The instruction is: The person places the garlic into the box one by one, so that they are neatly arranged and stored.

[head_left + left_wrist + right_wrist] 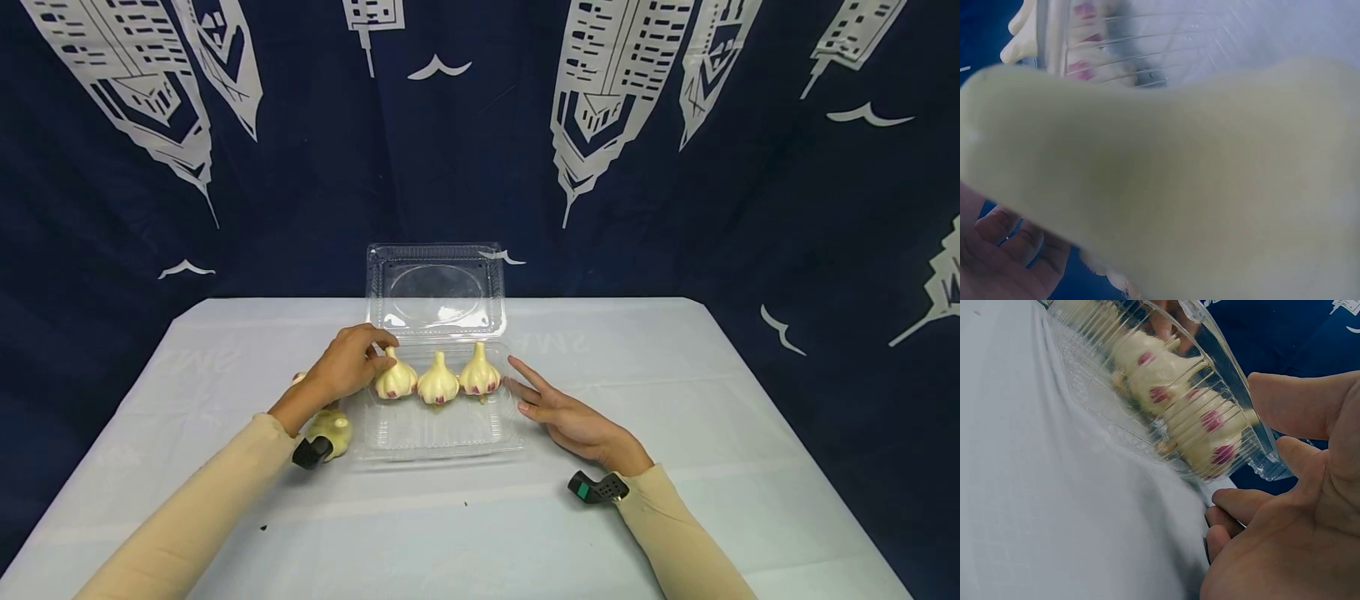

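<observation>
Three pale garlic bulbs with purple marks stand in a row along the back of a clear plastic clamshell box (442,433). My left hand (348,362) pinches the stem of the left garlic bulb (395,382) between thumb and fingers. Beside it are the middle garlic bulb (438,383) and the right garlic bulb (480,375). At the box's right side my right hand (573,421) has its fingers extended, fingertips close to the wall. In the left wrist view a blurred garlic bulb (1166,181) hides most of the left hand (1004,256).
Another garlic bulb (337,429) lies on the white table (637,358) under the left wrist, with one more partly hidden behind the forearm. The box's lid (437,292) stands raised at the back, before a dark blue printed curtain (465,167).
</observation>
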A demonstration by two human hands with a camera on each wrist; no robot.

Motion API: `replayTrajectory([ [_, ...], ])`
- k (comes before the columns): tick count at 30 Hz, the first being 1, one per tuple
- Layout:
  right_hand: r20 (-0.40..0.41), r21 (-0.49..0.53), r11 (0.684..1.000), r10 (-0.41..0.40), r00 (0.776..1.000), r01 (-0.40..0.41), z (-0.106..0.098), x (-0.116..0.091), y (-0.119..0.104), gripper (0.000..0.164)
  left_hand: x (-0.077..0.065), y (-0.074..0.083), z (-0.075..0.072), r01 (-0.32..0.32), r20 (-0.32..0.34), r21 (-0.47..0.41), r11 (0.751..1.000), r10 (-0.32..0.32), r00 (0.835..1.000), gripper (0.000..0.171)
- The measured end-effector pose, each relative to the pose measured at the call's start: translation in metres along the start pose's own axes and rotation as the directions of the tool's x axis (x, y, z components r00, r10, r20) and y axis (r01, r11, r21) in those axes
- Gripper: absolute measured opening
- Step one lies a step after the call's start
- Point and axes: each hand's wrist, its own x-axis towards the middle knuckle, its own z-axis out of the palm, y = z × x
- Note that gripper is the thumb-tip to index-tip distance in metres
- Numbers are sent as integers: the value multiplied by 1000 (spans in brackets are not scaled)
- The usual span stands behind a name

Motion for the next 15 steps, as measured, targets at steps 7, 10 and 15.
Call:
replayTrajectory([
  [7,-2,-1,1000,0,1000,0,0,1,1,72,-1,1,-3,50,0,-4,999,-50,999,26],
  [10,-4,-2,1000,0,1000,0,0,1,1,72,-2,1,-4,58,3,-12,998,-58,998,24],
  [15,-12,-1,1000,3,1000,-3,0,1,1,72,-5,2,-8,63,-15,-20,998,-63,998,24],
])
